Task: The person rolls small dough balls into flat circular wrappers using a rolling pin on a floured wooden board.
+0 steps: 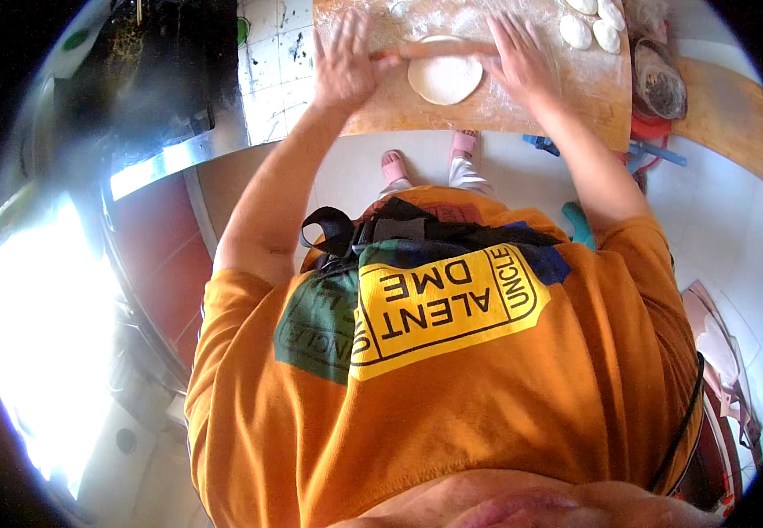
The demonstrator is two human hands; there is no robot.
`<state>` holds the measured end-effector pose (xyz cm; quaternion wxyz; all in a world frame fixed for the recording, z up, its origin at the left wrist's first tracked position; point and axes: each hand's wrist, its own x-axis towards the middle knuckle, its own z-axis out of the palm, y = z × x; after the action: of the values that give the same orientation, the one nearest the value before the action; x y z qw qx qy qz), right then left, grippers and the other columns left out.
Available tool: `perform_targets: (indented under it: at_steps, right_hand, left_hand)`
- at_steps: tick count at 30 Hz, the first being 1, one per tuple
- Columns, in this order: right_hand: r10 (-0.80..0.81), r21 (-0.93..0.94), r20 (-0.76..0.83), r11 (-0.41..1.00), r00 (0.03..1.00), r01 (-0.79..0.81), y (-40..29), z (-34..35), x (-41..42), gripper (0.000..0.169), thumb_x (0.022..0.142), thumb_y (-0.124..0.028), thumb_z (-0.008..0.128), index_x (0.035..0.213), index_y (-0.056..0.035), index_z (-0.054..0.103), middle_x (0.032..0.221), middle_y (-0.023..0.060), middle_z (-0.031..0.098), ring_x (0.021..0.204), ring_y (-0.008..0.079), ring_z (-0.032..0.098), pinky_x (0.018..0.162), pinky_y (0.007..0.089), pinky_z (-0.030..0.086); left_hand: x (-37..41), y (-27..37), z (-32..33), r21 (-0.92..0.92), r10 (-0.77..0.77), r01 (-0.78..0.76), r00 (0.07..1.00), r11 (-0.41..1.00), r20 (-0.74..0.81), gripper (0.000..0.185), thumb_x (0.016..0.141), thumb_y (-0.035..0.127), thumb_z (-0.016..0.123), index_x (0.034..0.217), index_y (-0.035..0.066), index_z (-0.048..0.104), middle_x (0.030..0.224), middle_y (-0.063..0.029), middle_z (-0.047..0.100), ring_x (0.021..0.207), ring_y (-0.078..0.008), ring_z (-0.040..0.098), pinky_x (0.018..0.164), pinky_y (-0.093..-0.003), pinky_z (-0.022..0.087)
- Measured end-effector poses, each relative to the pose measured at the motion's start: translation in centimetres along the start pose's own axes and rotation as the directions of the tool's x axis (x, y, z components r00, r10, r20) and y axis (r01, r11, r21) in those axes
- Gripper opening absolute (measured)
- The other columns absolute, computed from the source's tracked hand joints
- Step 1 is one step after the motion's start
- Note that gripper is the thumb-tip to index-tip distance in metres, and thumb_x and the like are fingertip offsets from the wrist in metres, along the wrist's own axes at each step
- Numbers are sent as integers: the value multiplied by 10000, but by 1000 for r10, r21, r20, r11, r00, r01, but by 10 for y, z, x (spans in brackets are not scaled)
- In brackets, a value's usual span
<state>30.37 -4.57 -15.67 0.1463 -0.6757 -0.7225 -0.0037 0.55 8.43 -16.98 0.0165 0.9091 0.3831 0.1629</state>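
A wooden rolling pin point(444, 49) lies across the far part of a flat round of dough point(447, 79) on a floured wooden board point(394, 115). My left hand point(346, 66) is at the pin's left end, fingers stretched forward and palm down. At the right end, my right hand point(523, 63) rests on the pin in the same way, its fingers extended. Both palms press on the pin rather than wrap round it. Several pieces of white dough point(575, 33) sit at the board's far right corner.
Right of the board are a bowl covered with clear plastic point(659, 82), a red stool or basin point(650, 125) and another wooden board point(724, 112). White tiles point(276, 72) and a dark glossy surface point(157, 79) lie to the left.
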Motion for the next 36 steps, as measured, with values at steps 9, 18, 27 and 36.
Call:
perform_targets:
  at_steps: [9,18,27,36]
  right_hand:
    - [-58,40,40,998,997,57,-8,-25,-60,778,945,-441,635,1558,-99,299,1560,197,351,1456,396,312,1234,545,201]
    - [-63,30,35,998,997,62,17,-20,-50,706,955,-370,603,1541,-85,332,1589,183,335,1473,390,297,1235,505,215]
    - [-56,-52,4,997,998,56,12,-8,-27,721,975,-439,591,1563,-129,313,1601,140,321,1475,374,288,1233,512,220]
    - [-86,-8,132,996,988,87,22,-28,-80,782,910,-297,673,1557,-65,300,1607,169,307,1498,359,265,1245,493,194]
  left_hand:
    - [-70,35,-22,-78,125,-113,977,990,170,928,904,712,500,1543,58,341,1565,-210,385,1487,-330,314,1221,-593,115]
    - [-15,29,-24,91,117,-133,978,987,170,909,928,704,476,1579,105,268,1629,-143,290,1510,-295,263,1215,-642,65]
    - [-45,28,-8,-73,44,-39,996,997,77,911,927,698,471,1551,52,315,1581,-203,357,1499,-341,277,1204,-613,131]
    - [-46,49,-39,-8,184,-186,960,983,211,900,941,701,434,1592,112,237,1626,-139,297,1525,-281,228,1222,-631,51]
